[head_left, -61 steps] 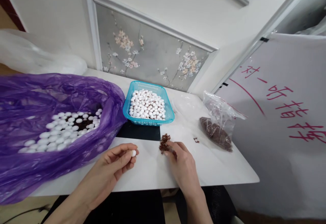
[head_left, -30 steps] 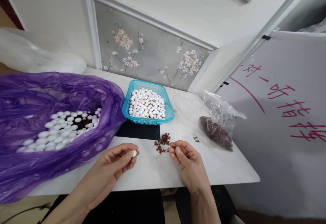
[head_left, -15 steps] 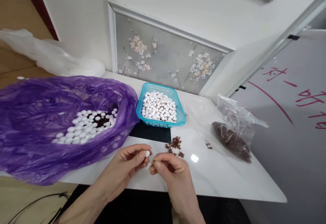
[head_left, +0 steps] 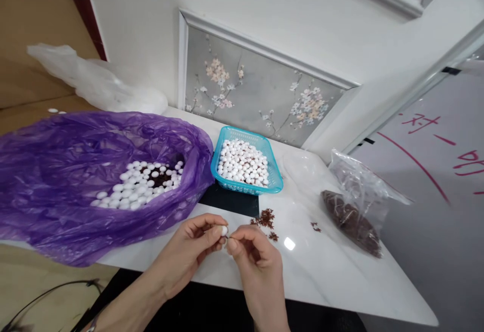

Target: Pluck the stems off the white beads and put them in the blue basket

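Between thumb and forefinger, my left hand (head_left: 202, 239) pinches a small white ball (head_left: 224, 230). My right hand (head_left: 257, 254) is closed in a pinch right beside the ball, with a tiny brown piece (head_left: 228, 237) just showing at its fingertips; its exact shape is mostly hidden. The two hands almost meet above the table's front part. Just beyond my right hand lies a small pile of brown, spiky, star-shaped pieces (head_left: 266, 217). Behind it stands a blue plastic basket (head_left: 278, 183) filled with white balls (head_left: 244, 160), brown bits showing among them.
A large purple plastic bag (head_left: 68, 155) holding white balls and brown pieces spreads over the left of the white table (head_left: 321, 276). A clear bag of brown pieces (head_left: 351, 221) lies at right. A dark flat panel (head_left: 230, 201) sits by the basket. A whiteboard (head_left: 423, 231) borders the right.
My right hand has come closer to the ball in my left hand, and the fingertips now nearly touch. The view has shifted slightly, so things appear farther right.
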Tool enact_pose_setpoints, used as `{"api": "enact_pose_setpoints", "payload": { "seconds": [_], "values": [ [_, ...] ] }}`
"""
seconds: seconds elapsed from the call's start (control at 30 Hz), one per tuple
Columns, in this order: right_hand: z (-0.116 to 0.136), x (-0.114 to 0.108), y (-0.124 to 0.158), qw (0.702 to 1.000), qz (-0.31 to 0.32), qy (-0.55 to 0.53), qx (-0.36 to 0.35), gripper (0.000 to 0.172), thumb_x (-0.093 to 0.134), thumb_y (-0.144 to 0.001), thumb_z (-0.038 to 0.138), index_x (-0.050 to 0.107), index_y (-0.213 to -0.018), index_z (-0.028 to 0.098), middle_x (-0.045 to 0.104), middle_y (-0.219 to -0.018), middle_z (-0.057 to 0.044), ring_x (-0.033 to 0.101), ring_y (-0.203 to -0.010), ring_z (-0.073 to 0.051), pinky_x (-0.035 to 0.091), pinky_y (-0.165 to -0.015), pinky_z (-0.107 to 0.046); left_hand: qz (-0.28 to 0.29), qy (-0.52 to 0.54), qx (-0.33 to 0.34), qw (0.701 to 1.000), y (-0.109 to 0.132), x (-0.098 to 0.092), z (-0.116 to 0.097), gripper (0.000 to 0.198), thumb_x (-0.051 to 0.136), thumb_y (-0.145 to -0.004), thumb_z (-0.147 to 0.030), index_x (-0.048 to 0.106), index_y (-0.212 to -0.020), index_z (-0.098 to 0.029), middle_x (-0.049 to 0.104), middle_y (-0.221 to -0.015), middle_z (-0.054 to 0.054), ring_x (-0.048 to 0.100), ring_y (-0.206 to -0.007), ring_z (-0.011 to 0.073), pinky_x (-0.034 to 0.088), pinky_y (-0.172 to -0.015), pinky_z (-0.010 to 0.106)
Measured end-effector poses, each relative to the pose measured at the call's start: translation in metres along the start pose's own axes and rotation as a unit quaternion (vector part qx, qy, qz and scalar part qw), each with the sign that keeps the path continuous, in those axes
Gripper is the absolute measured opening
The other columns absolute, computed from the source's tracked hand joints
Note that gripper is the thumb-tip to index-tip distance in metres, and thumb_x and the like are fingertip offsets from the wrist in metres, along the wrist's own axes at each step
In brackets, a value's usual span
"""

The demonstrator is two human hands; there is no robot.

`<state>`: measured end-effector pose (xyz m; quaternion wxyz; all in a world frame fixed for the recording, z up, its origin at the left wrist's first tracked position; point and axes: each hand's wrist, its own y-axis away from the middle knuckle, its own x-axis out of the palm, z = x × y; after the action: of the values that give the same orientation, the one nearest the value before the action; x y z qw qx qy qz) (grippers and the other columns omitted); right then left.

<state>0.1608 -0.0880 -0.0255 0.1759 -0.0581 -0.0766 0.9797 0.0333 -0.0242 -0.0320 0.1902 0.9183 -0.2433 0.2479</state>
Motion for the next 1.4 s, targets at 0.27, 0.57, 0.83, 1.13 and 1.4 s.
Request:
{"api": "enact_pose_setpoints", "payload": {
  "seconds": [0.27, 0.57, 0.83, 1.13, 1.4],
  "values": [
    [-0.005, 0.001, 0.004, 0.999, -0.002, 0.037, -0.012, 0.007, 0.061, -0.085, 0.025, 0.061, -0.078, 0.022, 0.057, -0.077, 0.002, 0.054, -0.072, -0.013, 0.043, -0.064, -0.023, -0.017, -0.021, 0.007, 1.0, 0.0, 0.0, 0.001, 0.01, 0.076, -0.071, -0.026, 0.074, -0.079, -0.02, 0.063, -0.077, -0.001, 0.054, -0.075, 0.0108, 0.044, -0.073, 0.02],
    [-0.005, 0.002, 0.002, 0.999, -0.001, 0.033, -0.021, 0.008, 0.061, -0.085, 0.025, 0.06, -0.077, 0.021, 0.057, -0.076, 0.002, 0.053, -0.07, -0.012, 0.043, -0.062, -0.023, -0.013, -0.032, 0.018, 0.999, -0.001, -0.006, 0.005, 0.01, 0.077, -0.07, -0.028, 0.074, -0.078, -0.022, 0.065, -0.083, -0.001, 0.055, -0.081, 0.0124, 0.044, -0.077, 0.022],
    [-0.003, 0.005, 0.002, 1.0, -0.001, 0.02, 0.02, 0.009, 0.061, -0.082, 0.025, 0.059, -0.075, 0.02, 0.057, -0.072, 0.002, 0.053, -0.067, -0.012, 0.043, -0.062, -0.023, 0.012, -0.051, 0.041, 0.998, 0.0, -0.006, 0.005, 0.005, 0.076, -0.071, -0.022, 0.074, -0.075, -0.021, 0.066, -0.087, 0.0, 0.057, -0.085, 0.0127, 0.043, -0.079, 0.02],
    [0.006, -0.048, -0.028, 0.989, -0.016, 0.134, 0.055, 0.021, 0.058, -0.079, 0.04, 0.061, -0.085, 0.019, 0.062, -0.063, 0.001, 0.06, -0.06, -0.014, 0.048, -0.06, -0.025, 0.0, -0.02, -0.003, 1.0, -0.001, -0.004, 0.002, 0.009, 0.072, -0.076, -0.028, 0.073, -0.081, -0.02, 0.063, -0.074, -0.001, 0.056, -0.07, 0.0094, 0.047, -0.068, 0.019],
    [-0.018, -0.111, -0.11, 0.902, -0.045, 0.424, 0.073, 0.014, 0.058, -0.087, 0.025, 0.066, -0.095, 0.018, 0.068, -0.087, -0.003, 0.065, -0.082, -0.019, 0.05, -0.079, -0.036, -0.008, -0.019, 0.013, 1.0, -0.003, -0.006, 0.003, 0.015, 0.076, -0.072, -0.025, 0.074, -0.087, -0.022, 0.064, -0.087, 0.0, 0.057, -0.082, 0.0106, 0.046, -0.082, 0.019]
  ]
}}
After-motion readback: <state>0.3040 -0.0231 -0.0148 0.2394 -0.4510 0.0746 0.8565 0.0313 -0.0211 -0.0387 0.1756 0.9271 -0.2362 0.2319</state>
